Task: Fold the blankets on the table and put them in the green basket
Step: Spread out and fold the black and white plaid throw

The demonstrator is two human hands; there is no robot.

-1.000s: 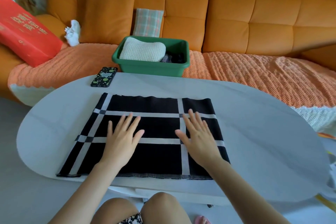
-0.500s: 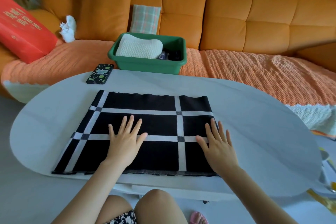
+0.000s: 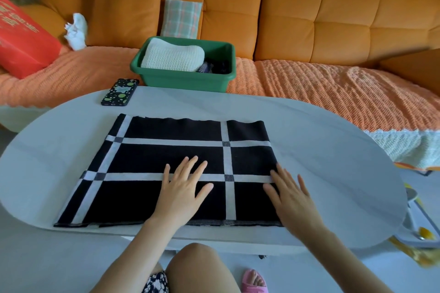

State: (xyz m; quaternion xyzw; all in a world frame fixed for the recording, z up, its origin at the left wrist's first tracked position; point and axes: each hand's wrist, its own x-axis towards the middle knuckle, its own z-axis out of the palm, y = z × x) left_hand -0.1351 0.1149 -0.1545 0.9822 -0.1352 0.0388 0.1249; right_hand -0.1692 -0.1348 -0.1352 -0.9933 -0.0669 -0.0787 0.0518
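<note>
A black blanket with white stripes (image 3: 152, 157) lies folded flat on the white oval table (image 3: 321, 150). My left hand (image 3: 182, 191) rests palm down near the blanket's middle, fingers spread. My right hand (image 3: 290, 194) lies flat on the blanket's right edge, partly over the table. Behind the table, on the sofa seat, stands the green basket (image 3: 185, 78). It holds a folded cream blanket (image 3: 172, 56) and some dark cloth (image 3: 214, 68) at its right end.
A phone in a black spotted case (image 3: 120, 91) lies at the table's far left edge. The orange sofa (image 3: 309, 19) carries a checked cushion (image 3: 181, 18), a red bag (image 3: 21, 38) and a white cloth (image 3: 76, 31). A tray (image 3: 419, 228) sits low at the right.
My right hand has slid rightward across the blanket from near the middle to its right edge. My left hand has stayed flat near the centre.
</note>
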